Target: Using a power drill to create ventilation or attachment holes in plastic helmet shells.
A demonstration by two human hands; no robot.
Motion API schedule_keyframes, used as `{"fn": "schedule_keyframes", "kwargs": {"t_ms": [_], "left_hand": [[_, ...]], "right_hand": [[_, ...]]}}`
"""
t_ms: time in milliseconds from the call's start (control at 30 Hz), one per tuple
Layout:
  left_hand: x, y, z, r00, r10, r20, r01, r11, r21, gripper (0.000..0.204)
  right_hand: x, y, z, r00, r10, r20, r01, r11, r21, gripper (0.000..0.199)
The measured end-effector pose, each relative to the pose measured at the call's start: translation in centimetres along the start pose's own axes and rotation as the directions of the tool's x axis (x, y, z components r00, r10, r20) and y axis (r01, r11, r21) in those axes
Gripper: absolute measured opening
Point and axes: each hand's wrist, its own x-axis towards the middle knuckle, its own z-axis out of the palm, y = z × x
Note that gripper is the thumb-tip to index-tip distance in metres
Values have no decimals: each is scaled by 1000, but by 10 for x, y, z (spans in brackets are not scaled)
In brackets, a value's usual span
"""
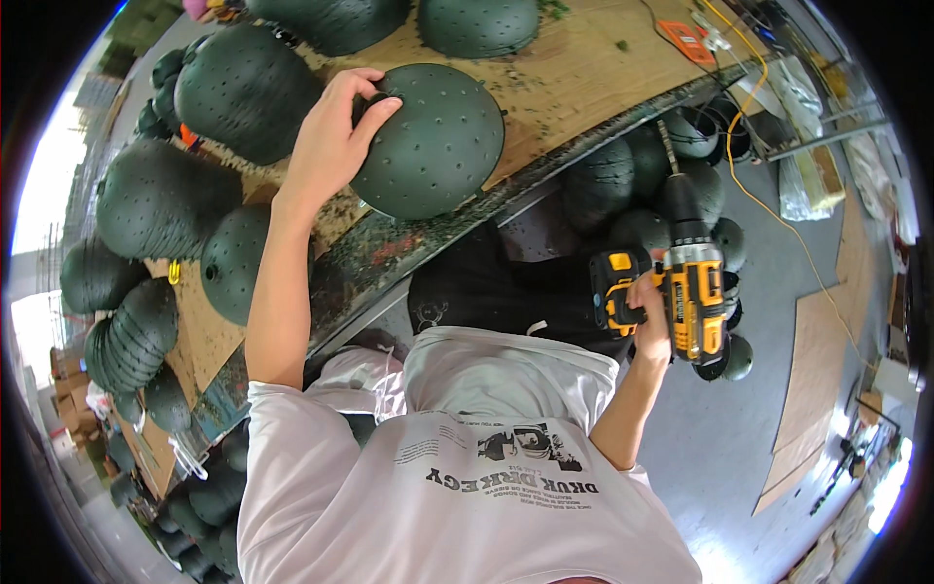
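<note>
On the workbench in front of me lies a dark green plastic dome (pixel 438 146), dotted with small holes over its whole curved side. My left hand (pixel 345 122) grips it at its upper left, thumb and fingers curled around a dark knob or edge there. Off the bench to the right, my right hand (pixel 650 311) is wrapped around the handle of a yellow and black cordless drill (pixel 696 292). A long drill bit (pixel 667 146) points away from me, apart from the dome.
Stacks of similar domes (pixel 170 200) crowd the bench's left side, with more (pixel 477 24) at the back. Green shavings are strewn over the wooden workbench (pixel 574 58). Other domes (pixel 642 161) lie below its right edge. A yellow cable (pixel 778 209) runs across the right side near cardboard sheets (pixel 803 380).
</note>
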Motion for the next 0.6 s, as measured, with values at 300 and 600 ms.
{"fn": "schedule_keyframes", "kwargs": {"t_ms": [300,600], "left_hand": [[37,-13,62,989,146,4,-146,986,85,42],[35,-16,62,996,93,7,-93,981,172,40]], "right_hand": [[-35,2,4,984,49,169,-8,972,-236,17],[-53,17,36,913,-159,375,315,859,-404,32]]}}
